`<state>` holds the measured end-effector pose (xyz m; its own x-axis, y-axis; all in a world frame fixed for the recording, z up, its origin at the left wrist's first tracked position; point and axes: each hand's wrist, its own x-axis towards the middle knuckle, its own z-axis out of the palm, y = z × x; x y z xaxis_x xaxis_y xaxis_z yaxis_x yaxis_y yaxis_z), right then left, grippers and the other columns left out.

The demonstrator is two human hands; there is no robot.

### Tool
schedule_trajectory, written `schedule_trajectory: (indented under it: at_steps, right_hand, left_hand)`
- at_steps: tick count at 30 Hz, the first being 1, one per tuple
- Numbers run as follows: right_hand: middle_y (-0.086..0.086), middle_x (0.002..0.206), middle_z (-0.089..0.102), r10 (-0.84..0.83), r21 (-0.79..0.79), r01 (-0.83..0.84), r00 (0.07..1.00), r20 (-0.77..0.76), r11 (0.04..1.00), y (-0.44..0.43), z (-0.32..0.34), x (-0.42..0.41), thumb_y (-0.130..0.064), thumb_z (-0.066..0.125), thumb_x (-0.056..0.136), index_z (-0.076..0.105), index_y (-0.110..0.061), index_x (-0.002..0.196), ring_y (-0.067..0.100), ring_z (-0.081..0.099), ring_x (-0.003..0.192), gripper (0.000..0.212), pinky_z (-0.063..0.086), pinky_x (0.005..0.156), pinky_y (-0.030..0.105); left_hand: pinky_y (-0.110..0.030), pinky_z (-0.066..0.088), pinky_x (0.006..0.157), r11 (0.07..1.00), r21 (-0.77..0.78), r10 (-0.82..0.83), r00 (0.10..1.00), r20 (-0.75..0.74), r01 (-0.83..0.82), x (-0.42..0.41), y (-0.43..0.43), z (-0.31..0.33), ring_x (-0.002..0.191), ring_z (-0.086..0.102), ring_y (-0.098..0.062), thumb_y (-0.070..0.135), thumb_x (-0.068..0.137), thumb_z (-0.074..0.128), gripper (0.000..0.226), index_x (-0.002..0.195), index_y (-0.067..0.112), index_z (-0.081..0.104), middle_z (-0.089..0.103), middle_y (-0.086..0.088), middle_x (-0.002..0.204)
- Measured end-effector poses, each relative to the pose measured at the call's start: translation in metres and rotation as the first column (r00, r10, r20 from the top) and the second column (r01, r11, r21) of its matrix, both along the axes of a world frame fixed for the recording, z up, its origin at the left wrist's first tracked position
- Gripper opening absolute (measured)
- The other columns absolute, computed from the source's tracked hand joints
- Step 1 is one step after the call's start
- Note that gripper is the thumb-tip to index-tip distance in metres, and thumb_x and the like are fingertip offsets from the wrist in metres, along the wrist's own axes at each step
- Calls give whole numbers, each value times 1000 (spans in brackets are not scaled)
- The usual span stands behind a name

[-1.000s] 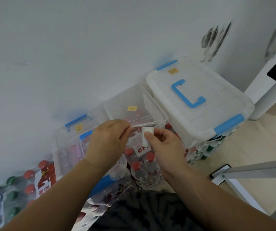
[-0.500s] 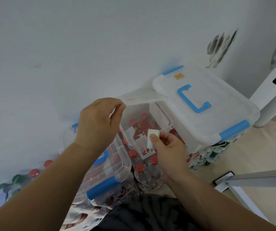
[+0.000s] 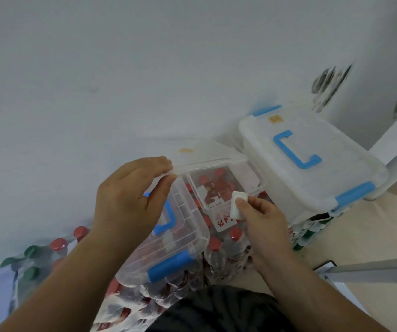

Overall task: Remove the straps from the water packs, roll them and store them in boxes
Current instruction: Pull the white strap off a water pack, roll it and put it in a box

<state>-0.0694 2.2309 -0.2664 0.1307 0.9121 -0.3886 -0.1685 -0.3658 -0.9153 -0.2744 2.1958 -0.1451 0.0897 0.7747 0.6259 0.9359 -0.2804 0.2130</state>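
My right hand point(image 3: 259, 216) pinches a small white rolled strap point(image 3: 237, 204) just in front of a small clear box point(image 3: 247, 185) that stands open on the water packs point(image 3: 226, 250). My left hand point(image 3: 130, 202) grips the edge of that box's clear lid point(image 3: 207, 161) and holds it raised above the box. Red bottle caps and a red-and-white label show through the box's clear floor.
A clear box with blue handle and latch point(image 3: 168, 267) sits closed under my left hand. A large lidded bin with blue handle point(image 3: 307, 161) stands at the right on green-capped packs. More shrink-wrapped bottles point(image 3: 32, 259) lie at the left. White wall behind; metal table legs point(image 3: 370, 271) at the right.
My left hand lifted the small box's lid up and back, so the box now stands open. My right hand kept the rolled strap and stays close to the box's front edge.
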Motion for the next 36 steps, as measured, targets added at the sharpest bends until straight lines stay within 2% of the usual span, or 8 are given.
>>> schedule_trajectory:
  at_steps: [5,10,15,21,25,29,31,36]
  right_hand:
    - [0,100,78,-45,63,43,998,42,997,-18,12,-15,-44,77,83,73,-29,104,24,76,92,26,63,83,51]
    - [1,99,76,-28,134,13,994,110,991,-37,25,-35,-37,75,90,73,-26,104,19,71,84,18,60,74,38]
    - [-3,95,76,4,161,-28,989,149,987,-49,31,-57,-31,74,92,73,-25,104,5,69,72,14,54,60,22]
    - [-2,97,77,14,160,-56,967,253,985,-55,33,-71,-33,76,89,72,-26,103,20,75,87,16,65,73,44]
    - [-2,97,76,33,161,-83,955,294,983,-50,41,-67,-30,75,90,72,-25,104,19,73,86,15,58,59,26]
    - [-7,98,74,66,137,-118,939,337,983,-31,56,-62,-30,74,91,70,-26,108,15,72,88,18,64,74,36]
    - [-7,95,75,94,129,-147,933,348,981,-15,60,-58,-30,73,91,70,-26,108,16,74,83,18,66,71,42]
    - [-4,79,76,175,155,-256,897,406,954,43,62,-50,-27,78,88,75,-21,98,8,73,67,12,59,57,24]
  left_hand:
    - [-17,45,94,998,-54,-14,1000,24,16,-32,-26,-25,94,70,-17,25,90,62,27,100,4,75,76,-8,103]
    - [-13,44,101,992,-88,-82,994,78,88,-70,-53,-46,101,65,-11,27,88,64,26,98,5,76,75,-6,103]
    - [-39,60,84,971,-210,-96,990,108,117,-103,-75,-75,99,71,-17,25,82,71,21,92,9,78,76,-4,102]
    - [-32,59,80,888,-434,-139,988,62,152,-111,-78,-79,94,72,-17,31,75,82,20,91,20,78,76,2,105]
    - [-34,59,83,884,-448,-108,991,80,133,-108,-68,-68,99,70,-17,28,76,84,23,97,20,78,75,2,108]
    - [-38,56,90,894,-438,-65,995,75,91,-104,-45,-56,101,67,-19,34,79,80,28,103,20,76,74,2,109]
    - [-38,52,96,884,-464,-30,998,63,56,-99,-32,-50,107,64,-20,40,83,76,35,112,21,73,72,3,114]
    - [-29,31,113,803,-596,31,999,-8,-30,-67,17,-42,137,41,-15,59,86,62,66,143,27,49,50,6,147]
